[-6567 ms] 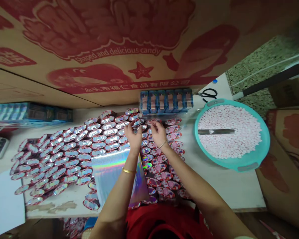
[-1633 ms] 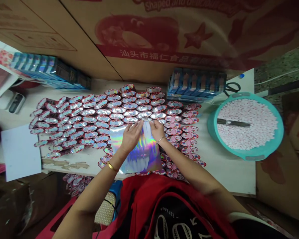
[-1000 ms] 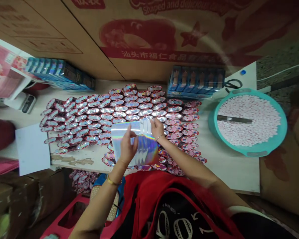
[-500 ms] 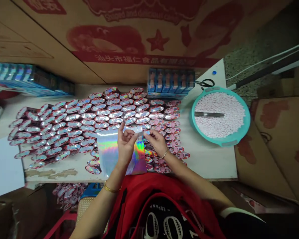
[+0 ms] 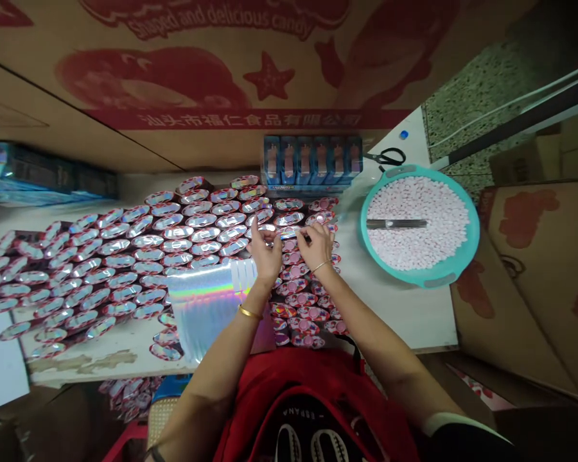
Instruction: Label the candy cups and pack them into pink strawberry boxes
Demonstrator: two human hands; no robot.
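Rows of oval-topped packets (image 5: 176,232) with shiny silver tops and red edges stand close together. My left hand (image 5: 266,255) is over these rows, its thumb and a finger pinched and another finger pointing up. Close to its right, my right hand (image 5: 318,247) is bent downward with its fingertips pinched. Between both sets of fingertips is a silver oval top (image 5: 289,233), where they appear to hold a small thin strip by its ends; the strip is hard to make out. Under my left forearm lies a rainbow-shiny sheet (image 5: 205,308) with narrow pale strips (image 5: 238,273) along its upper right edge.
A turquoise basin (image 5: 446,276) of small white-pink pieces stands at the right, with a dark flat bar (image 5: 397,224) on them. Scissors (image 5: 390,156) lie behind it. Blue boxes (image 5: 313,160) stand against the large printed carton (image 5: 187,77). More blue boxes (image 5: 38,173) are at the left.
Both hands have moved from above the shiny sheet, up and to the right, over the packets, taking the small strip along. The view has also shifted, so the table appears further left.
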